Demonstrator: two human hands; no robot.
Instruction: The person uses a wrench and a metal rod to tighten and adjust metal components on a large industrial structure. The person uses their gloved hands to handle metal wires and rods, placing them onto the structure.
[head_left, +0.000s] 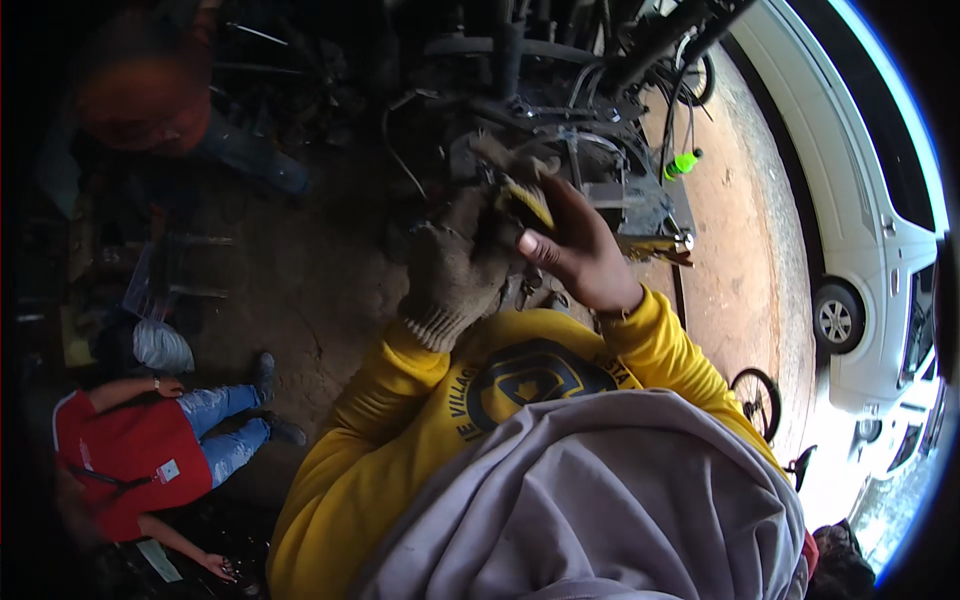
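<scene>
Outdoors, beyond the work area on the right, a white van [850,190] is seen standing on its own wheels. Off to the left, a co-worker in a red shirt [140,460] is seen, well apart from the work. Ahead of the yellow sweatshirt [350,490], a dark jumble of metal parts [605,195] is spread. Close in front of the chest, both hands are brought together: the left hand [455,265] is covered by a beige knitted glove, while the right hand [595,245] is left bare, its thumb set off from its fingers and pointed toward the left. Between them and just beyond, a brownish, cloth-like piece [510,155], possibly another glove, is held up, though its outline is blurred by shadow. By it a narrow yellow band [532,205] is shown, its long axis slanted from far left to near right; the bare fingers and thumb are placed nearer to it than the gloved hand. Whether either hand is clamped on the piece cannot be told, since the fingertips are largely hidden.
</scene>
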